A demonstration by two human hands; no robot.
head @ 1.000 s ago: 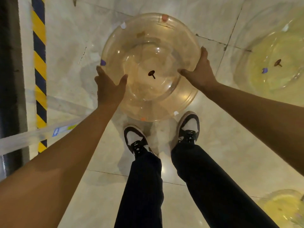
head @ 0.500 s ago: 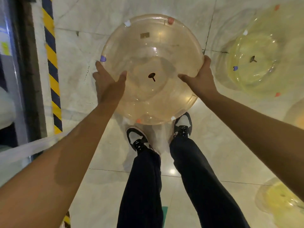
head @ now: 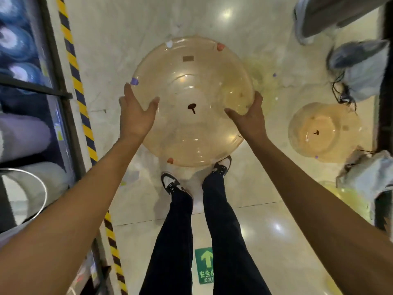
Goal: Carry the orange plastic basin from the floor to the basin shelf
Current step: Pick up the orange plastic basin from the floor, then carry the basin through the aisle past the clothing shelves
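A clear orange plastic basin [head: 191, 86] hangs level in the air in front of me, above my feet and the tiled floor. Small coloured tabs dot its rim and a dark mark sits at its centre. My left hand [head: 136, 116] grips the rim's left side, thumb inside the bowl. On the right side, my right hand [head: 248, 118] clasps the rim the same way. At the far left a dark metal shelf [head: 57, 86] holds several basins, blue and pale purple ones among them.
A yellow-and-black hazard stripe [head: 80, 96] runs along the shelf's foot. Another orange basin [head: 325, 133] lies on the floor at right, with yellow basins [head: 348, 199] near it. Another person's legs and shoes [head: 359, 60] stand at upper right. A green arrow sign [head: 205, 265] marks the floor.
The basin has risen from the floor in both hands and I have straightened up. The view has swung, bringing the shelf at left and a person at right into sight.
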